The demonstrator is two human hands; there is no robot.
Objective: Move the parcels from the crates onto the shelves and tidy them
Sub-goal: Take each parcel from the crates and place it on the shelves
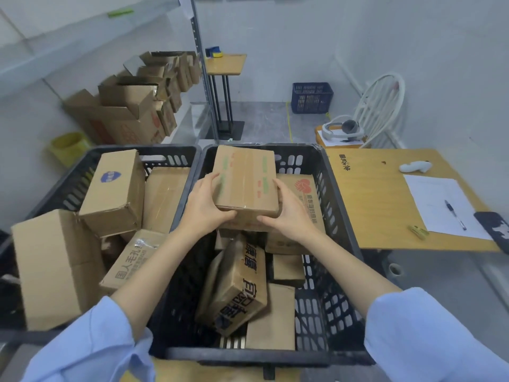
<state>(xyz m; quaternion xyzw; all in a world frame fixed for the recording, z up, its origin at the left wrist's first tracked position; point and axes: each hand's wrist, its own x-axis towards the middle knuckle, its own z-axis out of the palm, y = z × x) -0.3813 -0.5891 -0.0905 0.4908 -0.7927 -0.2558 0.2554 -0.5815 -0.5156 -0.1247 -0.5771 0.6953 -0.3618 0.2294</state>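
Cartons (129, 111) line the shelf (190, 119); the left crate (68, 194) is packed with boxes (115, 188). The left hand (205, 208) and right hand (289, 213), fingers curled, grip a taped parcel (245, 177) by its near corners, over the far edge of the right crate (325, 194). A pen (455, 215) lies near the table (371, 205)'s right edge.

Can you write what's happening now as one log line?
step: picking parcel | left hand: grips parcel | right hand: grips parcel | where: over right crate
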